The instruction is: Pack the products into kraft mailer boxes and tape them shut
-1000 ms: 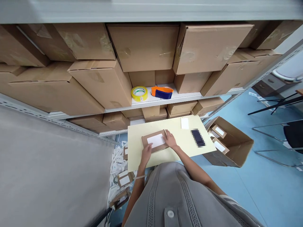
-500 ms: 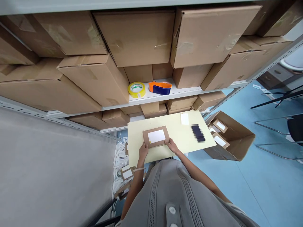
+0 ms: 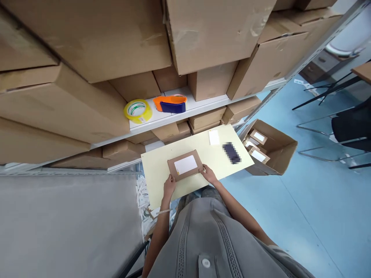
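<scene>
A flat brown cardboard box [image 3: 172, 168] with a white label [image 3: 186, 165] on top lies over the cream table board [image 3: 185, 189]. My left hand [image 3: 169, 186] grips its near left corner, fingers closed on the edge. At the near right corner, my right hand [image 3: 208, 174] pinches the same box. Farther right on the board are a small stack of white paper [image 3: 214, 137] and a dark pixelated object [image 3: 231, 153], which I cannot make out.
On the shelf [image 3: 185, 119] ahead sit a yellow tape roll [image 3: 138, 111] and an orange and blue tape dispenser [image 3: 170, 104], among large cartons [image 3: 214, 34]. An open carton [image 3: 285, 154] holding labelled boxes stands on the floor to the right. White paper scraps [image 3: 142, 197] lie below left.
My view has tilted and shifted, so the shelf looks nearer and items sit further left. Both hands keep hold of the cardboard box.
</scene>
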### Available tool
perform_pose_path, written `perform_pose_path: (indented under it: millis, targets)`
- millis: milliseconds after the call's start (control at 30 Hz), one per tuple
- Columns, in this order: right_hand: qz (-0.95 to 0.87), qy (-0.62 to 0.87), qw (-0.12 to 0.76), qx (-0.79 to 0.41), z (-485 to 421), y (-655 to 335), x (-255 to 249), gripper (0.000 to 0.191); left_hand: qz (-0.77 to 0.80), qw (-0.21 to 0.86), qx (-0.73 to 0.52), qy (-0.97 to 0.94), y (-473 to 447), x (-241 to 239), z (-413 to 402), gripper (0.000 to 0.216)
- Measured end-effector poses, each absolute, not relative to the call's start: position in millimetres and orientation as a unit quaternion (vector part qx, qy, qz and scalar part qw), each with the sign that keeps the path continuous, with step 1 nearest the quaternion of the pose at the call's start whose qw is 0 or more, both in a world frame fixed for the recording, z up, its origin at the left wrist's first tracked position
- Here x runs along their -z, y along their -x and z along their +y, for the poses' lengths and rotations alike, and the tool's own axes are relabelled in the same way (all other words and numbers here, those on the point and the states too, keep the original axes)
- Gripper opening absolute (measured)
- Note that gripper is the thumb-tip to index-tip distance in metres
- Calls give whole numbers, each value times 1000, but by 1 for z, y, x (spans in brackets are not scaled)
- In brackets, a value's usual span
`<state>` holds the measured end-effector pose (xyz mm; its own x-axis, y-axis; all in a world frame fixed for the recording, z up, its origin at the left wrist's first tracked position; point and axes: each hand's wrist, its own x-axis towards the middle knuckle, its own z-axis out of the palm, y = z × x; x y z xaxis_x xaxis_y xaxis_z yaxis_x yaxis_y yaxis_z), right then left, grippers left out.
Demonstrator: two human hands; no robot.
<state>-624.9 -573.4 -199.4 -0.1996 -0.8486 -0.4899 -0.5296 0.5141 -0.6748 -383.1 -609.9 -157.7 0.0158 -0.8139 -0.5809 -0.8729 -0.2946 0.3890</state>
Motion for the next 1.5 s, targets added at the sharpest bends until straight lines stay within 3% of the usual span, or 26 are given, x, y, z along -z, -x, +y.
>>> perform_pose_path:
  millis: [100, 300, 433, 767, 1033, 1267, 1500]
  targets:
    - [769, 476, 392, 167, -588, 653, 205, 55, 583, 16, -363, 726, 386, 158, -612, 34]
    - [779, 541, 284, 142, -668, 741, 227, 68, 643, -158, -253, 705, 429, 151, -621, 51]
    - [748, 587, 287, 115, -718, 782, 250, 74, 700, -194, -273, 630, 486, 146, -637, 48]
    - [688, 667, 268, 104, -715, 800, 281, 51, 719, -210, -375, 546, 583, 142, -635, 38]
    - [708, 667, 222, 66, -721, 799, 271, 43, 704, -180, -402, 557, 585, 153, -627, 38]
    - [752, 600, 222, 156, -710, 794, 243, 38, 671, -189, -429, 575, 600, 152, -631, 36]
    - [756, 547, 244, 265, -645, 771, 190, 41, 448, -214, -625, 602, 610, 177, -630, 49]
